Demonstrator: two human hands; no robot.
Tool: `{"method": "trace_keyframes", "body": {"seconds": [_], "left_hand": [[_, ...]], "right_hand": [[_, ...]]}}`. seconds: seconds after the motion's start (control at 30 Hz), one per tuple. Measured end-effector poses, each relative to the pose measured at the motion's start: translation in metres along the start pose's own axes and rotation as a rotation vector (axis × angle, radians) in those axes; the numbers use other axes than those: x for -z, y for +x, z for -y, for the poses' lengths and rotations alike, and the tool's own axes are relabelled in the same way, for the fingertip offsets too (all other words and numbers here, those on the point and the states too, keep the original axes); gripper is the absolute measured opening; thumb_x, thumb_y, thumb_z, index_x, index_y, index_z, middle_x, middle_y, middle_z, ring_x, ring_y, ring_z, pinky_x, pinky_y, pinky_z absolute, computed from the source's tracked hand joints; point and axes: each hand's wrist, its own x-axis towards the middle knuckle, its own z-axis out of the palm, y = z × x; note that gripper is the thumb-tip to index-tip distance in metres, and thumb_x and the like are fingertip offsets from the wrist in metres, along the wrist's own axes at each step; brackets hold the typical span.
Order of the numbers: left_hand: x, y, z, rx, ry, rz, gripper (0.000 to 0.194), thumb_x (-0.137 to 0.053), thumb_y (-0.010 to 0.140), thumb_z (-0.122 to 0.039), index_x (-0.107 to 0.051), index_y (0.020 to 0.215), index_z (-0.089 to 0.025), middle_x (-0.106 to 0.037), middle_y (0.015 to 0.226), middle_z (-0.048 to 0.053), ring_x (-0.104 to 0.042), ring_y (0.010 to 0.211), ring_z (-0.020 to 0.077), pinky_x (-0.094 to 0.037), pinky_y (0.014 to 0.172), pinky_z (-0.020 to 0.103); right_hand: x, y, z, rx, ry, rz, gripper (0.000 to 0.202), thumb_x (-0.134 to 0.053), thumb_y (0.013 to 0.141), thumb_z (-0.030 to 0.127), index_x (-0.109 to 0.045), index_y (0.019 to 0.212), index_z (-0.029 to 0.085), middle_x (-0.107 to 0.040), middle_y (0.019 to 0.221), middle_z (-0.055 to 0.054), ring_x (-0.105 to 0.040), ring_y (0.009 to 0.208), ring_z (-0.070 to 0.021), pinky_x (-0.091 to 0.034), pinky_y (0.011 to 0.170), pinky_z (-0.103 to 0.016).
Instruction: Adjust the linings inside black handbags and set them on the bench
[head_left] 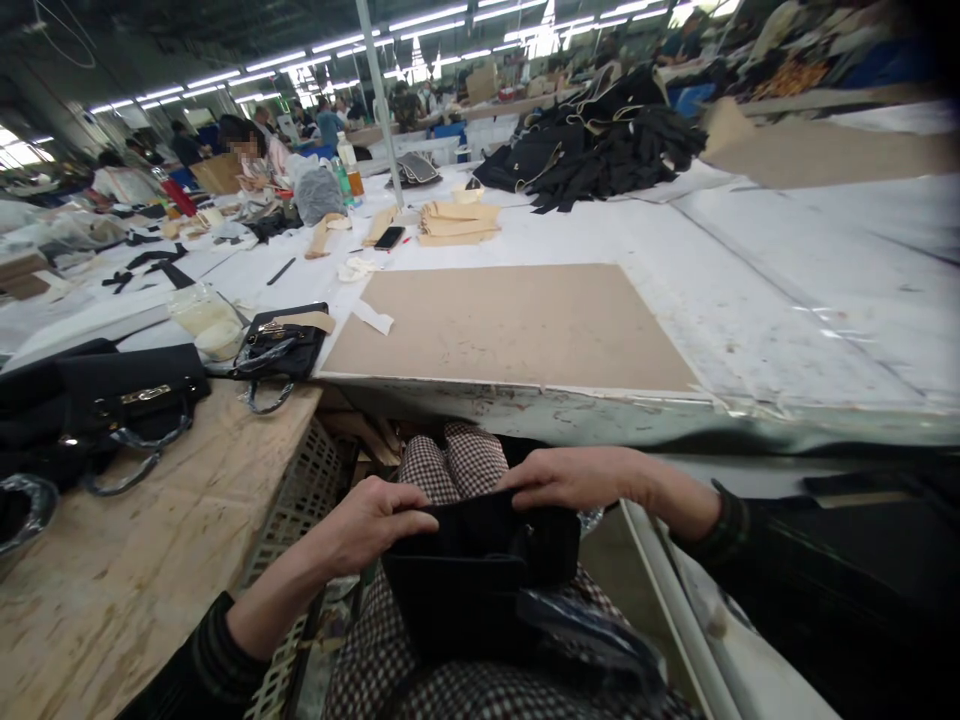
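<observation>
A black bag (465,600) rests on my lap over checked cloth, its top edge held up between both hands. My left hand (379,525) pinches the left end of that edge between thumb and fingers. On the right side, my right hand (574,480) grips the same edge, with its fingers partly hidden behind the material. A plastic-wrapped handle (592,635) hangs at the bag's lower right. In front of my knees, a brown board (510,320) lies on the white table (810,330).
Black bags with wrapped handles (142,400) lie on the wooden table (172,540) at left, above a plastic crate (300,500). Farther back are a black material pile (615,140), tan pieces (459,222), a phone (390,238) and a metal pole (381,100). Several people work beyond.
</observation>
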Motion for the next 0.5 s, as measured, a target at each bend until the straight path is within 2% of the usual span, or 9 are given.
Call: {"method": "trace_keyframes", "body": {"seconds": [0.07,0.17,0.27,0.33,0.43,0.5], "left_hand": [[-0.001,0.002,-0.003,-0.004,0.012,-0.007,0.031,-0.061,0.087,-0.042,-0.072,0.079,-0.015,-0.054,0.064,-0.003,-0.044,0.06,0.0104,-0.03,0.052,0.019],[-0.004,0.005,-0.01,-0.028,0.027,-0.038,0.03,-0.063,0.085,-0.043,-0.073,0.08,-0.016,-0.058,0.064,-0.003,-0.047,0.061,0.011,-0.031,0.053,0.02],[-0.009,0.007,-0.014,-0.057,0.053,-0.126,0.032,-0.069,0.081,-0.047,-0.074,0.075,-0.015,-0.058,0.061,-0.003,-0.047,0.059,0.0111,-0.03,0.053,0.021],[-0.01,0.008,-0.011,-0.038,-0.038,-0.228,0.039,-0.066,0.082,-0.051,-0.071,0.07,-0.014,-0.058,0.058,-0.002,-0.047,0.056,0.0106,-0.03,0.052,0.021],[-0.004,0.01,-0.003,-0.01,-0.434,-0.454,0.049,-0.05,0.09,-0.059,-0.065,0.079,-0.014,-0.057,0.052,-0.002,-0.045,0.045,0.0094,-0.03,0.045,0.019],[0.004,0.008,0.003,-0.046,-0.692,-0.648,0.048,-0.048,0.091,-0.061,-0.061,0.091,-0.015,-0.058,0.054,-0.003,-0.046,0.044,0.0089,-0.031,0.043,0.018]], "right_hand": [[0.0,0.003,0.005,0.026,-0.034,0.051,0.029,-0.059,0.091,0.038,-0.073,0.105,0.017,-0.07,0.082,-0.002,-0.059,0.072,-0.0152,-0.044,0.064,-0.023],[-0.012,0.026,0.019,0.089,-0.226,0.064,0.036,-0.061,0.089,0.045,-0.071,0.11,0.018,-0.072,0.088,-0.003,-0.06,0.072,-0.0156,-0.041,0.062,-0.023],[-0.032,0.055,0.035,0.052,-0.523,-0.009,0.033,-0.058,0.09,0.043,-0.073,0.097,0.015,-0.07,0.078,-0.007,-0.057,0.062,-0.0165,-0.034,0.054,-0.025],[-0.038,0.065,0.043,0.031,-0.591,-0.032,0.032,-0.056,0.091,0.039,-0.073,0.087,0.013,-0.068,0.073,-0.008,-0.055,0.058,-0.0165,-0.033,0.052,-0.026],[-0.028,0.055,0.047,0.108,-0.365,-0.084,0.028,-0.058,0.09,0.039,-0.073,0.09,0.015,-0.07,0.078,-0.005,-0.058,0.065,-0.0163,-0.041,0.06,-0.026],[-0.013,0.037,0.04,0.157,-0.072,-0.22,0.027,-0.058,0.089,0.039,-0.071,0.098,0.016,-0.071,0.087,-0.003,-0.061,0.075,-0.0172,-0.047,0.071,-0.027]]}}
